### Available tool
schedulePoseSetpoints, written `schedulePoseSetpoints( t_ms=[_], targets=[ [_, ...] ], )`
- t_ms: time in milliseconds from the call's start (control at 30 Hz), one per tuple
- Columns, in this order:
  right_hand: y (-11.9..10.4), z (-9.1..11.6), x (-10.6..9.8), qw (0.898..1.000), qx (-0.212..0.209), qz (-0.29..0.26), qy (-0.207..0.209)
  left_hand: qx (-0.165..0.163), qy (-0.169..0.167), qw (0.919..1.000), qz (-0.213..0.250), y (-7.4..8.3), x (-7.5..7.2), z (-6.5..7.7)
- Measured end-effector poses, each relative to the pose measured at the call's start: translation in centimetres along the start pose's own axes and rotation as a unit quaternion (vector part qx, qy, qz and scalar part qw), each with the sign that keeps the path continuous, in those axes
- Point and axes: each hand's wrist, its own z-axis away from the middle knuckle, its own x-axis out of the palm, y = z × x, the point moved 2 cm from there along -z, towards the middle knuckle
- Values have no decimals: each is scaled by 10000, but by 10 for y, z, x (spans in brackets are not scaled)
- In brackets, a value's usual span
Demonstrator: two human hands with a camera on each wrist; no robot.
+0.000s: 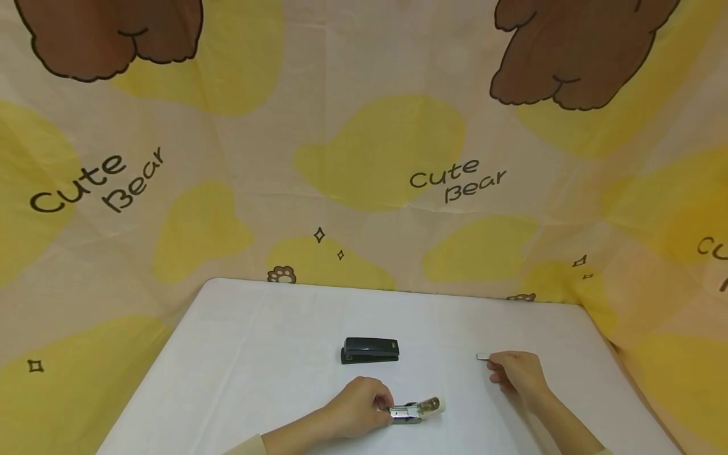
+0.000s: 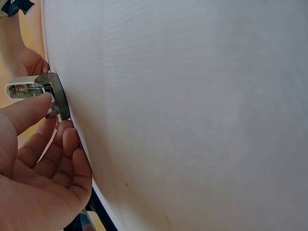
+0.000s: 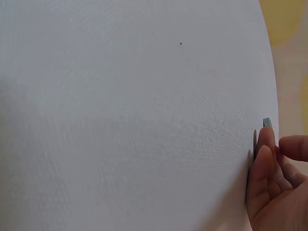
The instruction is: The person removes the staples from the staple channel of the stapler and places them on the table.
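My left hand [image 1: 359,407] grips one end of a small stapler [image 1: 405,414] low over the white table. The stapler's top arm, white-cased, is swung up away from its metal base. In the left wrist view the thumb and fingertips of that hand [image 2: 48,163] pinch the stapler [image 2: 60,96] near its hinge area. Over to the right, my right hand [image 1: 520,376] pinches a short silvery strip of staples [image 1: 483,357], its free end pointing left. Most of the strip [image 3: 267,122] is hidden by the fingers in the right wrist view.
A black stapler [image 1: 371,351] lies on the white table [image 1: 273,335] beyond my left hand. Behind the table's far edge hangs a patterned cloth [image 1: 364,151] with bear prints, which also runs along both sides.
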Motion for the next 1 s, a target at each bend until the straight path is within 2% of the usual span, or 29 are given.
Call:
schedulePoseSetpoints(
  t_ms=[333, 600, 833, 1000],
  targets=[
    [0, 6, -4, 9998, -106, 68, -142, 104, 41, 9998, -170, -2, 2, -1],
    [-10, 19, -6, 9992, -276, 34, -297, 123, 43, 9998, -147, -1, 0, 0],
    [-19, 35, 0, 9982, -397, 87, -435, 58, 35, 9999, -76, -3, 1, -1],
    [-22, 49, 9, 9954, -590, 0, -757, 27, 20, 10000, -33, -2, 2, -1]
  ],
)
